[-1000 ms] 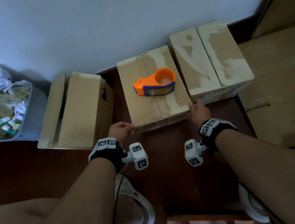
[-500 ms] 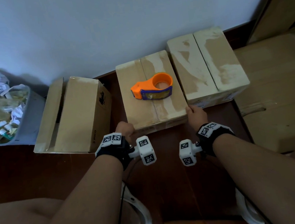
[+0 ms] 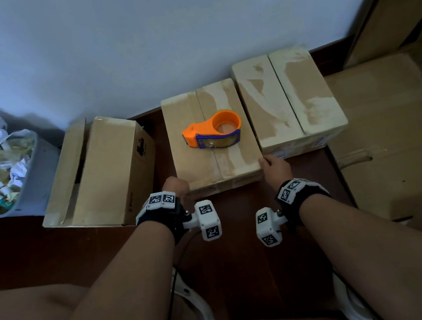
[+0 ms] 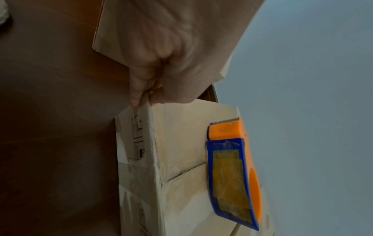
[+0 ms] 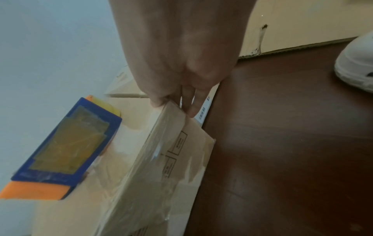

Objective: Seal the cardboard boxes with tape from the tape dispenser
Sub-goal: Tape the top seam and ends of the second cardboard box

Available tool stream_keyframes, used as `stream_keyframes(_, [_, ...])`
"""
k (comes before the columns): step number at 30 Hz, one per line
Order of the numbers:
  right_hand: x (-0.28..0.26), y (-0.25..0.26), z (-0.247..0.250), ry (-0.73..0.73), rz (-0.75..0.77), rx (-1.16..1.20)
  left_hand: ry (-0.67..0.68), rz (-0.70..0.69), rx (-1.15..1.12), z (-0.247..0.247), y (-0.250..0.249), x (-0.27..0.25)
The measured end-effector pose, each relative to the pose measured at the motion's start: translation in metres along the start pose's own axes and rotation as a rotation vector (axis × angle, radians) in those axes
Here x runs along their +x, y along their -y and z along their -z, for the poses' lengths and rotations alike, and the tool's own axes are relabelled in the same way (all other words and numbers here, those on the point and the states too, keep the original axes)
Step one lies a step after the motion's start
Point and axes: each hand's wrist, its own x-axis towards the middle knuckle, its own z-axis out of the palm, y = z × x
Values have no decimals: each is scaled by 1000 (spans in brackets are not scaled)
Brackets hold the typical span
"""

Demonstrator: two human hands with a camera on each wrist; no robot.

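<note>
An orange and blue tape dispenser (image 3: 212, 130) (image 4: 232, 172) (image 5: 62, 146) lies on top of the middle cardboard box (image 3: 194, 158), whose flaps are closed with a visible centre seam. My left hand (image 3: 175, 186) (image 4: 161, 76) grips that box's near left corner with curled fingers. My right hand (image 3: 273, 166) (image 5: 177, 89) pinches the near right corner, thumb on top and fingers on the side. A second closed box (image 3: 289, 102) stands to the right, touching it. A third box (image 3: 103, 169) with a loose open flap stands to the left.
A grey bin (image 3: 35, 180) full of crumpled paper stands at far left. Flat cardboard sheets (image 3: 386, 129) lie on the floor at right. The white wall (image 3: 168, 36) is right behind the boxes. My white shoes (image 3: 192, 312) rest on the dark wooden floor.
My left hand has moved right and onto the middle box's near left corner. The right hand stays on the right corner. The box and dispenser look unmoved.
</note>
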Motion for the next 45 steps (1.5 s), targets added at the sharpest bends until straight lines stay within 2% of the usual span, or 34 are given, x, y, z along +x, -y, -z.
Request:
stream_keyframes(2, [-1, -1, 1, -15, -7, 30, 17, -33, 50, 1, -1, -1])
stream_keyframes(4, [-4, -2, -2, -72, -27, 118, -48, -27, 44, 4, -3, -5])
stream_keyframes(7, [-8, -4, -8, -116, 14, 142, -19, -209, 631, 11, -3, -32])
stream_keyframes(9, [-8, -6, -8, -106, 40, 160, -33, -228, 595, 10, -2, -30])
stream_keyframes(11, [-8, -9, -4, -67, 28, 199, -13, -126, 527, 12, -8, -25])
stream_keyframes(12, [-8, -10, -1, -30, 15, 210, -22, -122, 452, 14, -6, -23])
stream_keyframes(15, [-11, -9, 0, 89, 10, 179, -26, -213, 659, 28, 9, -16])
stream_keyframes(17, [-13, -5, -3, 134, 4, 105, -77, -114, 504, 36, 6, -15])
stream_keyframes(18, [-14, -4, -4, 150, -7, 69, -80, -93, 451, 39, 12, -10])
stream_keyframes(19, [-13, -2, -5, 155, -22, 49, -105, -121, 495, 41, 13, -6])
stream_keyframes(20, [-12, -1, -5, 150, -25, 40, -97, -131, 483, 42, 14, -9])
stream_keyframes(22, [-7, 1, -1, 114, 6, 34, -178, -118, 322, 41, 14, -14])
stream_keyframes(24, [2, 6, 5, 86, 45, 50, -217, -160, 394, 38, 14, -13])
stream_keyframes(29, [14, 7, 13, 71, 37, 49, -180, -150, 438, 34, 10, -14])
stream_keyframes(36, [12, 15, 17, -41, -160, 59, -192, -158, 504, 33, 4, -20])
stream_keyframes(38, [8, 27, 20, -90, -19, 21, -184, -284, 531, 33, 7, -21])
stream_keyframes(40, [4, 46, 21, -147, 263, -84, -144, -502, 612, 35, 7, -24])
stream_keyframes(42, [-2, 68, 14, -139, 550, -217, -79, -649, 822, 35, 9, -26])
stream_keyframes(43, [-5, 78, 8, -107, 652, -266, -45, -661, 942, 35, 10, -26])
stream_keyframes(45, [-11, 91, -5, 22, 741, -339, 12, -607, 1091, 34, 11, -26])
